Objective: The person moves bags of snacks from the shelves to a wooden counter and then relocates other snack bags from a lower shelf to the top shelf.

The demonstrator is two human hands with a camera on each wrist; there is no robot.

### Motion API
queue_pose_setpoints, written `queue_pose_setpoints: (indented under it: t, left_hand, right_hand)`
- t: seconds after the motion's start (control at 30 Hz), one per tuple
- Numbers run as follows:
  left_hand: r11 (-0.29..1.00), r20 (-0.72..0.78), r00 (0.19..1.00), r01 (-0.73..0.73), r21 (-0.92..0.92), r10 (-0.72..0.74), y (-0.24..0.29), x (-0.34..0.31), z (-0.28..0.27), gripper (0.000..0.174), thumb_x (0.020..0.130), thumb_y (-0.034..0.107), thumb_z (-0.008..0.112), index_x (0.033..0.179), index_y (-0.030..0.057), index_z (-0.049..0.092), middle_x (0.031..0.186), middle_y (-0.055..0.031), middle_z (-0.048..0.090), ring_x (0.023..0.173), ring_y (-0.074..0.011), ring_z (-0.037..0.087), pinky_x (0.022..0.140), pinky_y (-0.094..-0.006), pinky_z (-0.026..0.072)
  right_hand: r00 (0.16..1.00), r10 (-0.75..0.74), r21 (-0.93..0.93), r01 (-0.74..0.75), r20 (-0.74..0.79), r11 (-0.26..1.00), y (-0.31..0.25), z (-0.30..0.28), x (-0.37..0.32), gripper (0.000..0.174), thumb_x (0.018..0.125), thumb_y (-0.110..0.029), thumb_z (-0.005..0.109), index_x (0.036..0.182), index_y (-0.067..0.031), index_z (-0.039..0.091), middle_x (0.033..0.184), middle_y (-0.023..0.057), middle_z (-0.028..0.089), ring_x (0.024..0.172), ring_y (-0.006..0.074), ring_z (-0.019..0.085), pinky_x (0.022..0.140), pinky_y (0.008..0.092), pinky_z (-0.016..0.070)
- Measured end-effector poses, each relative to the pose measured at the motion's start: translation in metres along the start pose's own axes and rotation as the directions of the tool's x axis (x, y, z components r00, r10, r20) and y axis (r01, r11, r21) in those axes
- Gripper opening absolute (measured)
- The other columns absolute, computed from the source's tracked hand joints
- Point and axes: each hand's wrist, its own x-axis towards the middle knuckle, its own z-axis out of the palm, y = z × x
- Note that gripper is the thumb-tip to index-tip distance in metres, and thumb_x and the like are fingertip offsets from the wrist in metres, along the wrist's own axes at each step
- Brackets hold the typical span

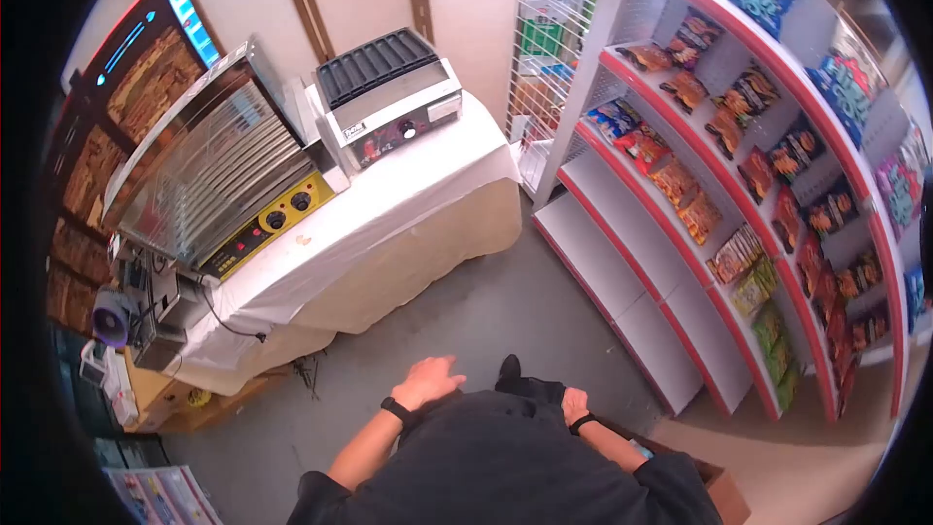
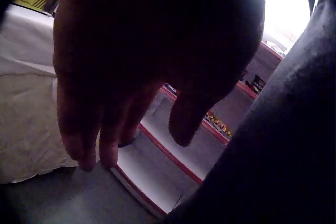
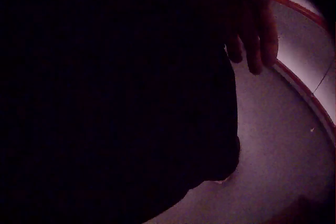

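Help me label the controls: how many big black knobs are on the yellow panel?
2: one knob just right of the panel's middle, the second knob nearer its right end.

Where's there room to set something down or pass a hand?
Bare: the white tabletop strip before the ridged grill; the two lowest shelves, under the snack packets; the floor between tabletop and rack. Crowded: the rack higher up, and the tabletop's back, filled by grill and glass warmer.

Table left of snack shelves
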Motion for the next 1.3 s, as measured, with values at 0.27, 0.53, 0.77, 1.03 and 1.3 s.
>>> queue_pose_setpoints:
  t: [0.27, 0.53, 0.77, 1.03, 1.3]
  left_hand:
    - [0.981, -0.017, 0.992, 0.117, -0.153, -0.121, 0.036, 0.008, -0.006, 0.058, 0.091, 0.036, 0.069, 0.137, 0.0025, 0.057, 0.119, -0.0236, 0.069, 0.117, -0.0421, 0.062, 0.102, -0.0495, 0.0477]
    - [0.985, 0.009, 0.994, 0.113, -0.134, -0.113, 0.027, 0.043, -0.03, 0.06, 0.091, 0.037, 0.07, 0.139, 0.005, 0.056, 0.126, -0.0218, 0.067, 0.122, -0.0407, 0.06, 0.104, -0.0483, 0.0469]
    - [0.999, -0.014, 1.0, -0.028, -0.037, 0.027, 0.014, 0.083, -0.067, 0.058, 0.091, 0.038, 0.068, 0.136, 0.0038, 0.058, 0.121, -0.0253, 0.068, 0.117, -0.0426, 0.062, 0.1, -0.05, 0.0482]
    - [0.991, 0.047, 0.993, -0.108, 0.081, 0.104, -0.005, 0.11, -0.098, 0.057, 0.09, 0.04, 0.068, 0.136, 0.0068, 0.059, 0.119, -0.0246, 0.069, 0.115, -0.0412, 0.063, 0.1, -0.0503, 0.0488]
    - [0.988, 0.107, 0.99, -0.101, 0.117, 0.089, -0.025, 0.129, -0.109, 0.06, 0.089, 0.039, 0.072, 0.136, 0.0046, 0.059, 0.123, -0.0188, 0.07, 0.117, -0.0379, 0.064, 0.1, -0.0467, 0.0496]
  right_hand:
    - [0.997, 0.005, 0.058, 0.0, -0.08, 0.998, 0.026, -0.019, 0.052, 0.013, 0.081, -0.01, 0.063, 0.072, -0.0053, 0.071, 0.08, 0.0201, 0.071, 0.083, 0.0391, 0.071, 0.07, 0.0463, 0.056]
    - [0.993, 0.072, 0.131, -0.06, -0.093, 0.99, 0.043, 0.015, 0.083, 0.017, 0.085, -0.012, 0.062, 0.073, -0.0049, 0.071, 0.08, 0.0201, 0.071, 0.079, 0.0386, 0.071, 0.07, 0.0477, 0.0559]
    - [0.972, 0.205, 0.15, -0.186, -0.117, 0.971, 0.034, 0.008, 0.109, 0.021, 0.089, -0.015, 0.059, 0.075, -0.0074, 0.073, 0.084, 0.0181, 0.073, 0.083, 0.0363, 0.072, 0.07, 0.046, 0.0572]
    - [0.932, 0.362, 0.042, -0.362, -0.011, 0.931, -0.001, -0.016, 0.121, 0.018, 0.086, -0.017, 0.062, 0.078, -0.0092, 0.075, 0.086, 0.0161, 0.074, 0.081, 0.0332, 0.074, 0.068, 0.0431, 0.0577]
    - [0.879, 0.469, 0.041, -0.467, -0.086, 0.883, -0.009, -0.012, 0.127, 0.022, 0.088, -0.017, 0.061, 0.075, -0.0094, 0.076, 0.085, 0.015, 0.075, 0.082, 0.0307, 0.075, 0.067, 0.0406, 0.0582]
